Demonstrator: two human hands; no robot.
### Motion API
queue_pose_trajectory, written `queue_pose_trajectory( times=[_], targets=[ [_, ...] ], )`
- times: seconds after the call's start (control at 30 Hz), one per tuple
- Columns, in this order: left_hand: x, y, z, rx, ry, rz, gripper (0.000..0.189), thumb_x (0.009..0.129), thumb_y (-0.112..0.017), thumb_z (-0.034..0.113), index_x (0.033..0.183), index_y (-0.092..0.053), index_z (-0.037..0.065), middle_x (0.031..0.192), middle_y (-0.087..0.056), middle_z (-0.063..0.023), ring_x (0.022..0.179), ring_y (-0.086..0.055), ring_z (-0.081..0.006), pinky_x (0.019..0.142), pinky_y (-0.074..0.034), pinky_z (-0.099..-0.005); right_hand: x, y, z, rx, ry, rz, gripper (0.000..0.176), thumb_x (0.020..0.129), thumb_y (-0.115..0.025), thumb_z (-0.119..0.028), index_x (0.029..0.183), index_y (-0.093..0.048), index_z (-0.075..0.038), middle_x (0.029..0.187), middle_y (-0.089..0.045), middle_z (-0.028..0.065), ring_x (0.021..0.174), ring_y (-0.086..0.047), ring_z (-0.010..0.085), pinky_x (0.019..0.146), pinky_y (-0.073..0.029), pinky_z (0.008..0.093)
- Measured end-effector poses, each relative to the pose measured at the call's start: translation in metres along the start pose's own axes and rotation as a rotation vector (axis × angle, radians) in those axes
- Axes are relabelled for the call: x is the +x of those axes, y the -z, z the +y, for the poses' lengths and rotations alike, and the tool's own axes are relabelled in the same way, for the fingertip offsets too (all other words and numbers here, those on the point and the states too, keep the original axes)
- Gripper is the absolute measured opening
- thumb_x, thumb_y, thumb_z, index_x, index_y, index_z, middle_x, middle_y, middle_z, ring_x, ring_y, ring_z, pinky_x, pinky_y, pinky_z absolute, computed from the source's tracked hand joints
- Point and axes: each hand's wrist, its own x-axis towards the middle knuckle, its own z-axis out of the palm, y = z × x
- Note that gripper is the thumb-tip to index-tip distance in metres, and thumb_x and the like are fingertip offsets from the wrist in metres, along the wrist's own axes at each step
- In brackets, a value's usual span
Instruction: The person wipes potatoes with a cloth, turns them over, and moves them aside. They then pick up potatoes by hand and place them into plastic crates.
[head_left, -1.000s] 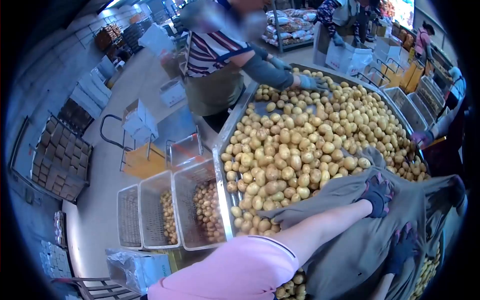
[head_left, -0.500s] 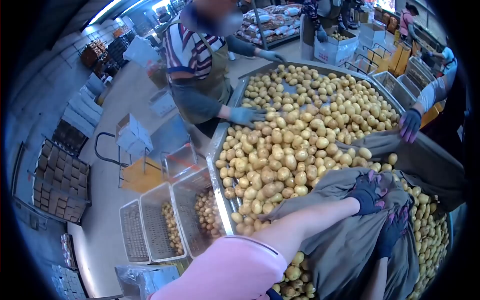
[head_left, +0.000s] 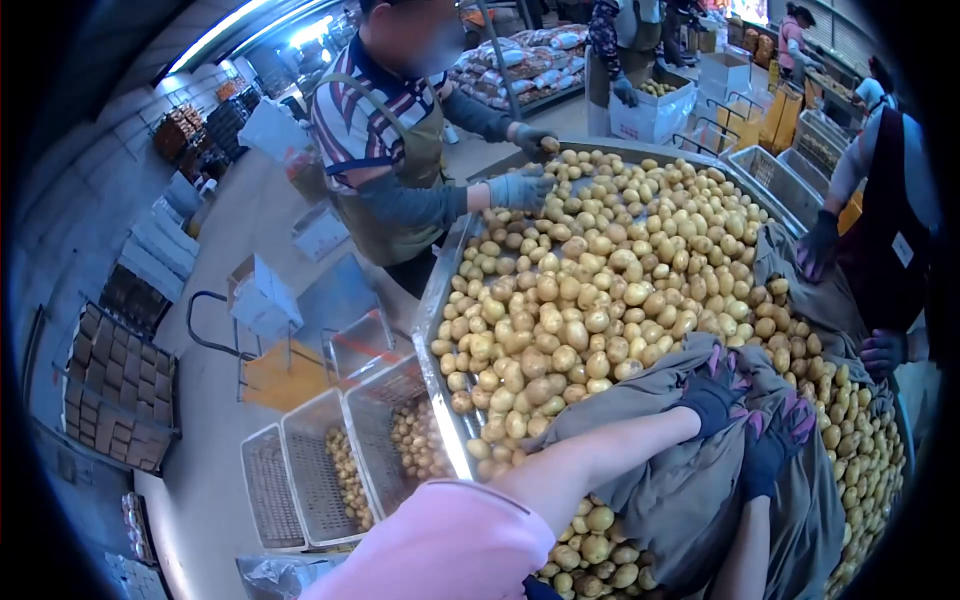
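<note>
A grey-brown cloth (head_left: 660, 470) lies rumpled over the potatoes (head_left: 560, 330) on the near right of a metal-rimmed sorting table (head_left: 432, 345). My left hand (head_left: 712, 398), in a dark glove with pink fingertips, rests on the cloth with fingers spread. Close beside it, my right hand (head_left: 768, 452), gloved alike, presses on the same cloth, its fingers apart. Potatoes show around the cloth's edges; those beneath it are hidden.
Across the table, a co-worker in grey gloves (head_left: 520, 188) handles potatoes. At right, another person's gloved hand (head_left: 820, 245) is on a second cloth (head_left: 785, 265). Plastic crates (head_left: 325, 455), some holding potatoes, stand left of the table. A cart (head_left: 285, 375) stands beyond them.
My hands have shifted slightly left, with the cloth bunched differently. The second cloth has drawn back to the right, uncovering potatoes. The co-worker opposite has lifted a potato.
</note>
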Motion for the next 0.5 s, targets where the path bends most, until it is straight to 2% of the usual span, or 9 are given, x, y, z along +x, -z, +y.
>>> queue_pose_trajectory(
  times=[0.03, 0.1, 0.17, 0.2, 0.3, 0.37, 0.4, 0.47, 0.5],
  targets=[
    [-0.011, 0.000, -0.002, -0.009, -0.010, -0.008, 0.065, 0.086, -0.040, 0.062, 0.144, -0.028, 0.033, 0.154, -0.004, -0.0181, 0.139, -0.007, -0.0443, 0.105, -0.025, -0.0563, -0.008, -0.001, 0.000, -0.024, 0.047, 0.065, 0.070, 0.088, -0.048, -0.039, 0.145, -0.024, -0.004, 0.152, -0.013, 0.0188, 0.140, -0.005, 0.0412, 0.112, -0.011, 0.0474],
    [-0.037, -0.015, -0.025, -0.050, -0.113, -0.008, 0.064, 0.087, -0.040, 0.061, 0.144, -0.028, 0.033, 0.153, -0.003, -0.0187, 0.139, -0.010, -0.0451, 0.106, -0.026, -0.0537, -0.033, 0.041, 0.002, 0.232, 0.082, -0.364, 0.069, 0.089, -0.047, -0.039, 0.144, -0.024, -0.004, 0.152, -0.013, 0.0194, 0.139, -0.006, 0.0428, 0.111, -0.011, 0.0520],
    [-0.070, -0.011, -0.041, -0.030, -0.196, -0.107, 0.062, 0.088, -0.042, 0.058, 0.144, -0.028, 0.033, 0.153, -0.005, -0.0205, 0.136, -0.016, -0.0469, 0.107, -0.027, -0.0502, -0.064, 0.061, 0.019, 0.105, 0.248, -0.735, 0.070, 0.088, -0.046, -0.040, 0.144, -0.024, -0.004, 0.152, -0.014, 0.0199, 0.139, -0.009, 0.0440, 0.108, -0.010, 0.0583],
    [-0.080, -0.005, -0.041, 0.029, -0.177, -0.203, 0.062, 0.089, -0.043, 0.056, 0.144, -0.028, 0.032, 0.152, -0.007, -0.0217, 0.135, -0.020, -0.0479, 0.106, -0.028, -0.0493, -0.072, 0.055, 0.026, 0.101, 0.242, -0.726, 0.070, 0.088, -0.046, -0.040, 0.144, -0.024, -0.004, 0.152, -0.014, 0.0199, 0.139, -0.009, 0.0440, 0.108, -0.010, 0.0583],
    [-0.049, -0.008, -0.044, -0.119, -0.191, 0.008, 0.064, 0.088, -0.048, 0.052, 0.143, -0.029, 0.027, 0.145, -0.027, -0.0202, 0.127, -0.038, -0.0418, 0.103, -0.032, -0.0510, -0.062, 0.035, 0.025, 0.100, 0.410, -0.317, 0.071, 0.087, -0.046, -0.042, 0.144, -0.024, -0.006, 0.150, -0.016, 0.0221, 0.137, -0.014, 0.0459, 0.106, -0.010, 0.0627],
    [-0.042, 0.020, -0.026, -0.047, -0.110, 0.054, 0.069, 0.087, -0.050, 0.049, 0.145, -0.022, 0.024, 0.119, -0.058, -0.0178, 0.108, -0.057, -0.0349, 0.097, -0.039, -0.0479, -0.007, 0.026, 0.008, 0.080, 0.078, -0.704, 0.068, 0.090, -0.043, -0.044, 0.144, -0.024, -0.008, 0.149, -0.019, 0.0230, 0.135, -0.020, 0.0449, 0.107, -0.012, 0.0604],
    [-0.038, 0.016, -0.028, -0.043, -0.110, 0.060, 0.069, 0.087, -0.050, 0.049, 0.145, -0.022, 0.024, 0.119, -0.058, -0.0178, 0.108, -0.057, -0.0349, 0.097, -0.039, -0.0479, 0.005, 0.025, 0.000, 0.067, -0.095, -0.893, 0.067, 0.091, -0.042, -0.044, 0.145, -0.024, -0.009, 0.148, -0.021, 0.0235, 0.134, -0.023, 0.0443, 0.108, -0.013, 0.0593],
    [-0.032, 0.008, -0.032, -0.331, -0.052, 0.021, 0.073, 0.087, -0.049, 0.050, 0.146, -0.015, 0.024, 0.103, -0.065, -0.0164, 0.100, -0.061, -0.0358, 0.095, -0.040, -0.0432, -0.009, 0.020, -0.007, 0.044, -0.101, -0.777, 0.070, 0.089, -0.044, -0.048, 0.144, -0.026, -0.009, 0.147, -0.024, 0.0226, 0.132, -0.023, 0.0467, 0.107, -0.016, 0.0597],
    [-0.040, 0.006, -0.030, -0.255, 0.005, -0.029, 0.070, 0.089, -0.046, 0.050, 0.146, -0.016, 0.023, 0.110, -0.063, -0.0174, 0.101, -0.060, -0.0349, 0.091, -0.042, -0.0422, -0.016, 0.021, -0.008, 0.032, -0.109, -0.667, 0.074, 0.086, -0.046, -0.053, 0.143, -0.029, -0.009, 0.146, -0.027, 0.0217, 0.131, -0.024, 0.0491, 0.106, -0.018, 0.0601]
  ],
)
